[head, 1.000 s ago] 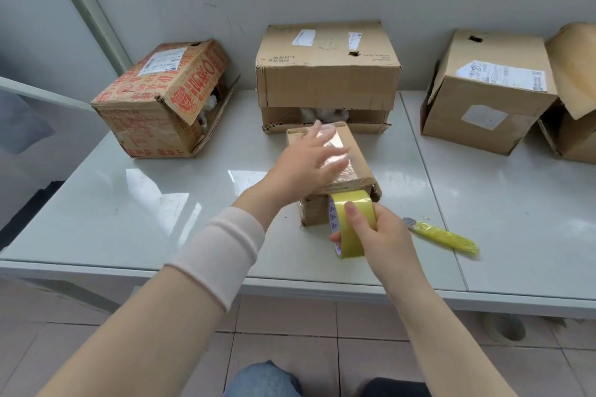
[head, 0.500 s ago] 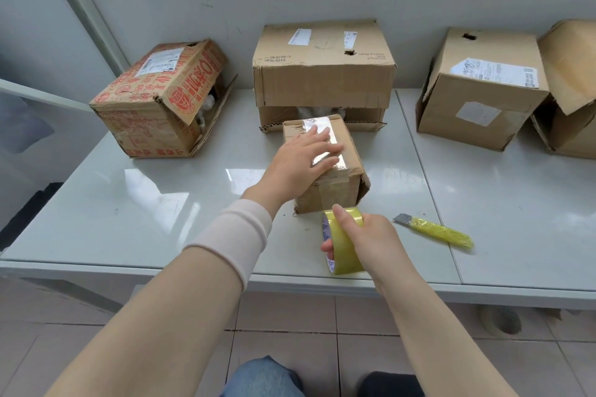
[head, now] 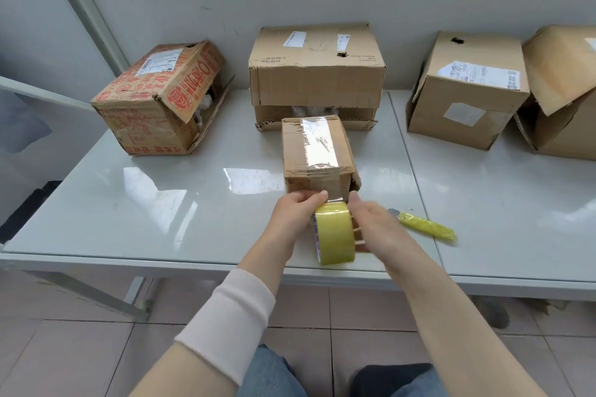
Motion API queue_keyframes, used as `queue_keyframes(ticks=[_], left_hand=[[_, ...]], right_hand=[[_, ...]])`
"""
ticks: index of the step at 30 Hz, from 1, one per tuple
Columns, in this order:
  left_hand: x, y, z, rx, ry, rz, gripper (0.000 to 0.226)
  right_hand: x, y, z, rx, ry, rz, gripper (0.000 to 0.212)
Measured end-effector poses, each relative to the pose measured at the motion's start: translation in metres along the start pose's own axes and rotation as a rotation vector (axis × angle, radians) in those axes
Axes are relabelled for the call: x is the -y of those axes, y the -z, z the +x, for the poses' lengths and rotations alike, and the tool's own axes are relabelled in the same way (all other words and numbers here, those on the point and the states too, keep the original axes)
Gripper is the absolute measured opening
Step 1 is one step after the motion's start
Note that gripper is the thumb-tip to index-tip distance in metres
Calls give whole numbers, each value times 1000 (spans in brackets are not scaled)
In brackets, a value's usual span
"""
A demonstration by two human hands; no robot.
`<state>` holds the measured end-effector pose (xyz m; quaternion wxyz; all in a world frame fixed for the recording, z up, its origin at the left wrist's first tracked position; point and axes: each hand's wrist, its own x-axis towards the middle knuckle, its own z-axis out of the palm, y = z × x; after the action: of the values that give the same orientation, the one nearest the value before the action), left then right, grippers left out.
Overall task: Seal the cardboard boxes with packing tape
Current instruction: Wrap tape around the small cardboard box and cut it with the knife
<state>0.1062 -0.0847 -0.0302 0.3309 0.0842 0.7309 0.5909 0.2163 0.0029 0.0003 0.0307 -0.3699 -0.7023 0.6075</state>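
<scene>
Just beyond your fingertips (head: 321, 196), the small box (head: 295, 151) sits with a tape strip (head: 319, 140) run over its top and down its near face; your left hand (head: 295, 214) curls at the foot of that face, thumb and forefinger pinching the tape strip, likely to pin it for the cut; your right hand (head: 374, 226) hooks its fingers through the tape roll (head: 333, 237) to hold it taut; the yellow knife (head: 425, 228) lies just right of those fingers, within reach.
</scene>
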Motion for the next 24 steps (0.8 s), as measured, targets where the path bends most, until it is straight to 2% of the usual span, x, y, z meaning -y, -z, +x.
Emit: queue_keyframes(ticks=[1,3,4,6,9,13,16,19,24], left_hand=[[1,0,0,8,6,4,31],[2,-1,0,8,4,-7,29],[3,-1,0,5,-3,-20,25],[2,-2,-2,14,-13,-58,18],[1,-2,-4,12,-29,-116,18],[1,-1,-6,-25,-60,-137,12],[1,-1,-3,-36,-63,-141,6],[4,-3,-2,-38,-55,-150,7],[8,-6,1,-66,-46,-160,9]], right_hand=[[-8,14,4,-139,84,-98,35],[-30,46,12,-412,180,-506,36],[-40,61,14,-467,161,-692,40],[-62,80,22,-456,101,-892,40],[-76,85,28,-449,186,-883,28],[-57,82,22,-445,315,-687,12],[-21,68,13,-349,605,-552,15],[11,48,14,-346,890,-646,15],[21,29,31,-350,1039,-817,17]])
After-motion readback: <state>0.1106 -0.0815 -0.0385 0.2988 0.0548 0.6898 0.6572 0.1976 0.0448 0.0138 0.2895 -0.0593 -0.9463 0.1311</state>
